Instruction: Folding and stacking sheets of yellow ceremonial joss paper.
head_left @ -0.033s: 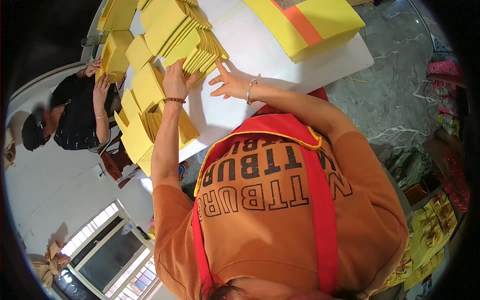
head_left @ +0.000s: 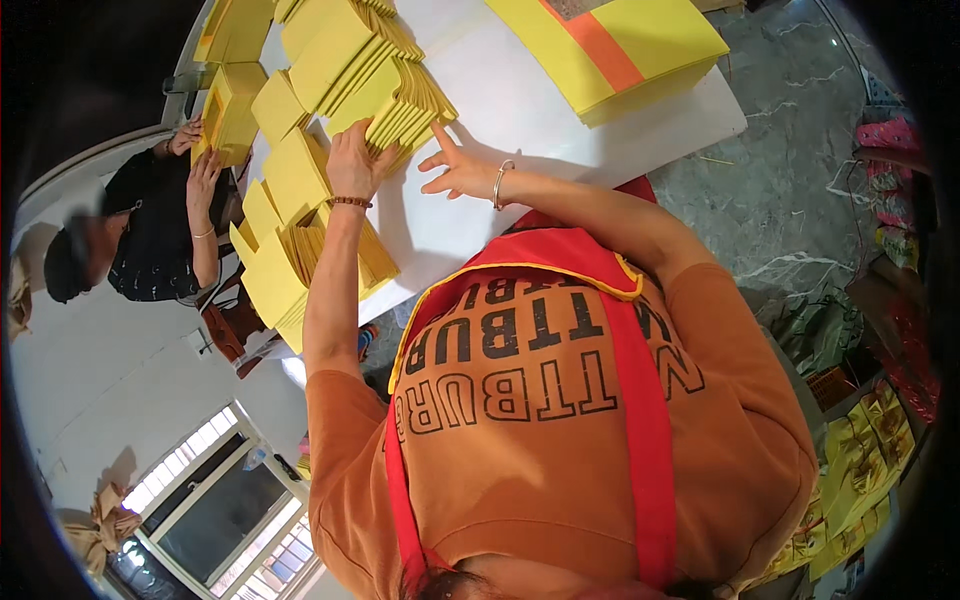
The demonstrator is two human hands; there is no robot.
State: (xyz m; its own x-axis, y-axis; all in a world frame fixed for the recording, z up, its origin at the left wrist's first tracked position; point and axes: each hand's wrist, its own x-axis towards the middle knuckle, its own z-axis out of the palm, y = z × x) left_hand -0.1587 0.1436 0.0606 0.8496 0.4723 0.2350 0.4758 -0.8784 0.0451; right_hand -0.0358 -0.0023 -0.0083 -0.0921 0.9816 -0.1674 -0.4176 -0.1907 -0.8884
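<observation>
A fanned bundle of folded yellow paper sheets [head_left: 405, 105] lies on the white table [head_left: 480, 75]. At its near end my left hand [head_left: 355, 163] has fingers and thumb on either side of the folds, gripping them. My right hand [head_left: 458, 170] is just right of the bundle with fingers spread. Its index fingertip reaches the bundle's near right corner; whether it presses there I cannot tell. Nothing is held in that hand. More folded yellow bundles [head_left: 297, 178] overlap in rows to the left of my left hand.
A tall stack of flat yellow sheets with an orange band [head_left: 605, 55] stands at the table's far right. Across the table on the left, a person in black [head_left: 160, 225] has both hands on another yellow bundle [head_left: 232, 110]. Shiny gold-yellow packs [head_left: 860, 470] lie at the lower right.
</observation>
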